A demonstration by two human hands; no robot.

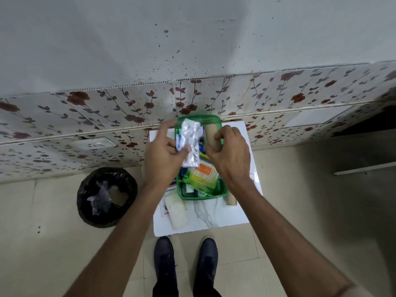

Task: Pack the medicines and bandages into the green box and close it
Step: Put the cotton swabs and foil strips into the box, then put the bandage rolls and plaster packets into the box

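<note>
Box [198, 196] green, swab pack [203, 175] "PAPER STICK", sheet [170, 190] "PROOF"

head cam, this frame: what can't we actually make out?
- Green box: middle contents hidden by the left hand and right hand.
- Blister strips held by the left hand: print too small and blurred; count unclear.
- Tan roll under the right hand: lower end covered, grip unclear.
- Printed sheet beside the box: text cut off by the left wrist.
- Lid: cannot tell where it is.
</note>
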